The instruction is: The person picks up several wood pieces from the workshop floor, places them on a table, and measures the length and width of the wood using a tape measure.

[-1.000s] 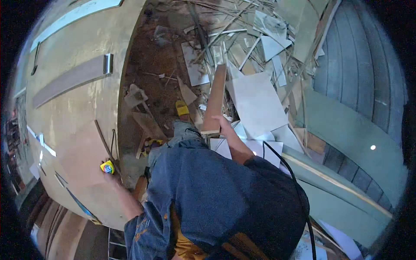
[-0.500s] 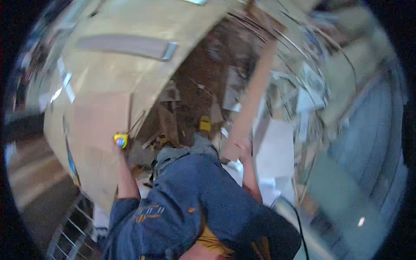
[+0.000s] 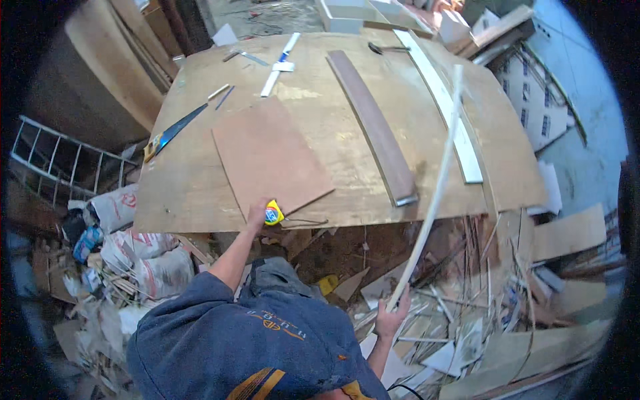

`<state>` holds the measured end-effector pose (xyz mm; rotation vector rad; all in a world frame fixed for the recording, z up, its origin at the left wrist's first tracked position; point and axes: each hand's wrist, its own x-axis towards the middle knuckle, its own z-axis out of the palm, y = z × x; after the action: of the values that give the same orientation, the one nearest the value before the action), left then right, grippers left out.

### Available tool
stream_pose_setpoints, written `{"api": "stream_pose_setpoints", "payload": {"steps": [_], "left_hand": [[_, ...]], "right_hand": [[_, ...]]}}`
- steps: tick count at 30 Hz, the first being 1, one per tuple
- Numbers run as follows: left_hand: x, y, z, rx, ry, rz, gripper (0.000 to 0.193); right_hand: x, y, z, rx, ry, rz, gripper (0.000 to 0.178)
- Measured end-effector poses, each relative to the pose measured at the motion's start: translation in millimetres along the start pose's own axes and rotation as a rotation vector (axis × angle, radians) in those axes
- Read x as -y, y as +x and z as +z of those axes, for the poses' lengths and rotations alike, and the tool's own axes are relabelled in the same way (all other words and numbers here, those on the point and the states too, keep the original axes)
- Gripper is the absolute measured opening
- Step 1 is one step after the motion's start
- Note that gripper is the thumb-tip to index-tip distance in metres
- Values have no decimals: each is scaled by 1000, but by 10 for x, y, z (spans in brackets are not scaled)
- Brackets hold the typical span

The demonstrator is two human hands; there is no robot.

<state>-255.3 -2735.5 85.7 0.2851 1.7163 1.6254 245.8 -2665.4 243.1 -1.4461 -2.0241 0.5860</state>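
Head view: the left hand (image 3: 256, 213) is curled round a yellow tape measure (image 3: 273, 212), fingers closed on its case, at the near edge of a wide plywood table (image 3: 190, 193). Just beyond this hand a flat brown panel (image 3: 270, 157) lies on the tabletop; whether the fingers also touch it, I cannot tell. A thin dark cord (image 3: 305, 221) lies just right of the measure.

Well apart from the left hand, to its right and nearer the body, the right hand (image 3: 391, 317) grips the lower end of a long pale strip (image 3: 437, 177), fingers and thumb wrapped about it. The strip slants up from this hand, away and a little to the right, and passes in front of the table; whether it touches the top cannot be told.

Beyond the right hand, on the table, lie a purplish-brown board (image 3: 370, 123) and, farther right, a long white board (image 3: 440, 103). Left of the left hand and farther off lies a handsaw (image 3: 175, 132). Stuffed sacks (image 3: 163, 272) sit lower down on the left hand's outer side, and loose scraps (image 3: 460, 347) litter the floor around the right hand.
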Motion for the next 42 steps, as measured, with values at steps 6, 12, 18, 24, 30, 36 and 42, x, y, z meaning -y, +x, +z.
{"api": "stream_pose_setpoints", "payload": {"steps": [6,12,18,24,30,36,42], "left_hand": [[-321,-220,224,109,-46,-33,31],[-354,-183,115,262,25,-20,33],[-631,-240,-1,325,371,-81,40],[-1010,187,-98,106,334,-2,37],[-1491,669,-155,-139,380,131,36],[-1486,944,-104,-218,515,242,29],[-1166,1095,-105,-327,379,177,30]], "right_hand": [[358,413,688,187,-16,-27,85],[698,574,1158,275,-216,-128,85],[936,834,1367,265,-438,-127,84],[939,1348,1567,160,-551,2,84],[1427,2347,2173,123,-165,-313,66],[2073,3362,3081,321,17,-533,56],[2745,4795,4497,430,-6,-517,54]]}}
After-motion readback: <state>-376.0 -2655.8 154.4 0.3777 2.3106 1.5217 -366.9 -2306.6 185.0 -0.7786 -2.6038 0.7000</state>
